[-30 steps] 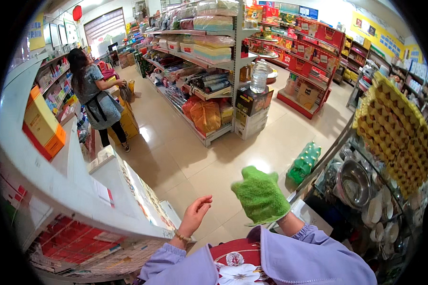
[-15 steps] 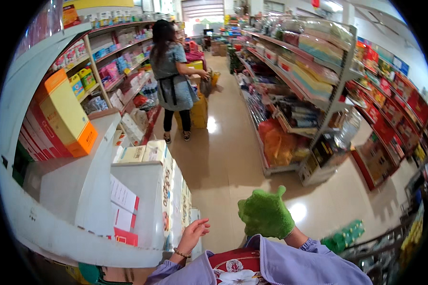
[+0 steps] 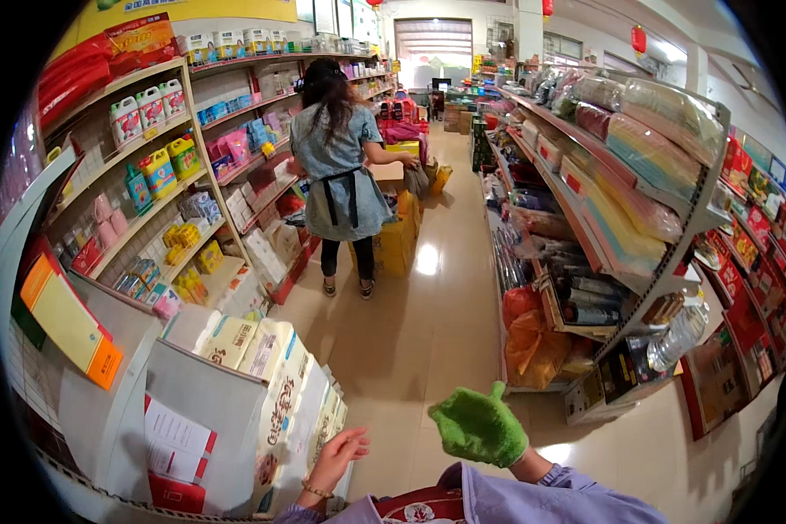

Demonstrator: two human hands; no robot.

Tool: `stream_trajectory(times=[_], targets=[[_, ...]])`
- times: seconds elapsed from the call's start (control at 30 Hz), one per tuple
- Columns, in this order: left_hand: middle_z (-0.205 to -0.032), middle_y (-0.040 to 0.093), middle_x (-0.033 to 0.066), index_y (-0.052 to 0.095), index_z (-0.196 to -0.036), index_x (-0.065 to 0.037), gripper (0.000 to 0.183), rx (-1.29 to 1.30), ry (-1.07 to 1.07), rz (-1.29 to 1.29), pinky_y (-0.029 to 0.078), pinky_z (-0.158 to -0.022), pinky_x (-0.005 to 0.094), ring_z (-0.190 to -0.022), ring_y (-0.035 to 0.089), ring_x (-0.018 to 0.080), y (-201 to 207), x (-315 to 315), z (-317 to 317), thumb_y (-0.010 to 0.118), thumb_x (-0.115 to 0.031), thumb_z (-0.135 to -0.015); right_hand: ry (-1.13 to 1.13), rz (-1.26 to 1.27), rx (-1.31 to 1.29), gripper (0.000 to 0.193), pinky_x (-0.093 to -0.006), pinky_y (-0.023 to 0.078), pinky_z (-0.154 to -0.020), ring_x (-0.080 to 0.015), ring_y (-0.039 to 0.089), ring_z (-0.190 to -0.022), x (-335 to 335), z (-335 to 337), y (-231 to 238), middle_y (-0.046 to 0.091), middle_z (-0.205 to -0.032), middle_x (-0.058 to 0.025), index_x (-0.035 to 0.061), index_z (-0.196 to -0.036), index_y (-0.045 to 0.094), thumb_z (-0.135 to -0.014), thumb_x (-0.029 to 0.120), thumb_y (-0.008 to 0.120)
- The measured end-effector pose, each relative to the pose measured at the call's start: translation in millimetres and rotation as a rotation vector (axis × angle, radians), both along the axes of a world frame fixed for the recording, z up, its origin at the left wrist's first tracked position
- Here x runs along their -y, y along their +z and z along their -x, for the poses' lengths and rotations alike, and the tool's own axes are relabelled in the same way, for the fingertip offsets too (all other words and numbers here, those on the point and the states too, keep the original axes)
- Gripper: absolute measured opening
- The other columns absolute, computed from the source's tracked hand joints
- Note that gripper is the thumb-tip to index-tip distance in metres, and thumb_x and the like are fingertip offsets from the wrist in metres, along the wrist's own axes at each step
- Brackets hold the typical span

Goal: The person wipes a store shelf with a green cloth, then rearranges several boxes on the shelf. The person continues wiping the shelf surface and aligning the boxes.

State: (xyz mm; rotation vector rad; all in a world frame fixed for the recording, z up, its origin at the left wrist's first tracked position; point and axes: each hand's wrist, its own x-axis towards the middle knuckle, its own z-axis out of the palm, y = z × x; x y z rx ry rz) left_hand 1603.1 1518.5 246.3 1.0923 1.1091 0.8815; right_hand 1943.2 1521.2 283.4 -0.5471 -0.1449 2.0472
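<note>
My left hand (image 3: 339,456), bare with a beaded bracelet at the wrist, is at the lower middle with its fingers loosely stretched and nothing in them. It is beside stacked packs of tissue paper (image 3: 281,410) and looks apart from them. A fuzzy green cleaning mitt (image 3: 479,428) covers my right hand, hiding its fingers; a narrow part of the mitt sticks up at the top. The mitt is in the air over the tiled floor, to the right of my left hand.
Another person (image 3: 336,166) stands ahead in the aisle beside yellow boxes (image 3: 397,231). Shelves of bottles and packets (image 3: 153,166) line the left. A long rack (image 3: 646,271) with packed bedding runs along the right. A grey counter (image 3: 210,410) with a white-and-red booklet (image 3: 179,445) is near left.
My view has turned left and lifted, showing more of the left shelves. The mitt now appears narrower and tilted. My left hand stays bare beside the tissue packs.
</note>
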Motion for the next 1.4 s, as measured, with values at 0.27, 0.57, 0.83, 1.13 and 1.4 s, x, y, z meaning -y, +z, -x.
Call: stream_trajectory(times=[0.27,0.57,0.83,1.13,1.4], targets=[[-0.111,0.061,0.0096,0.051,-0.129,-0.001,0.033,0.046,0.061,-0.054,0.05,-0.088,0.0289,-0.097,0.06,0.0147,8,-64,8,0.045,-0.017,-0.1,0.171,-0.029,-0.043,0.06,-0.0479,0.053,-0.083,-0.0346,0.061,-0.102,-107,31,13,0.058,-0.122,-0.0161,0.0101,-0.123,0.055,-0.09,0.06,0.048],[-0.103,0.06,0.0092,0.055,-0.106,0.0,0.024,0.208,0.224,-0.165,0.049,-0.089,0.0343,-0.094,0.062,0.0192,7,-149,40,0.045,-0.021,-0.1,0.413,-0.04,-0.033,0.06,-0.049,0.055,-0.078,-0.0347,0.064,-0.096,-236,86,32,0.061,-0.117,-0.0169,0.0095,-0.123,0.055,-0.089,0.059,0.05],[-0.146,0.035,0.0202,0.034,-0.141,-0.002,0.085,0.775,0.392,-0.284,0.022,-0.112,0.0491,-0.137,0.03,0.0343,85,-166,68,0.028,-0.069,-0.09,0.67,0.011,-0.156,0.056,-0.0535,0.053,-0.081,-0.0373,0.06,-0.105,-310,143,28,0.056,-0.125,-0.0184,0.0106,-0.126,0.052,-0.091,0.054,0.049],[-0.158,0.005,0.0109,0.014,-0.151,-0.031,0.083,0.911,0.522,-0.461,0.009,-0.106,0.0689,-0.141,0.006,0.0449,126,-173,63,0.025,-0.078,-0.084,0.924,-0.054,-0.306,0.048,-0.0479,0.049,-0.092,-0.0327,0.055,-0.115,-387,182,39,0.051,-0.132,-0.0169,0.009,-0.135,0.043,-0.097,0.038,0.047],[-0.154,0.022,0.0135,0.019,-0.15,-0.024,0.078,0.794,0.666,-0.503,0.019,-0.108,0.0651,-0.14,0.016,0.0427,115,-203,36,0.028,-0.071,-0.089,0.865,-0.152,-0.168,0.044,-0.0403,0.052,-0.086,-0.0274,0.059,-0.108,-443,169,24,0.056,-0.125,-0.0129,0.0085,-0.132,0.045,-0.098,0.036,0.047]])
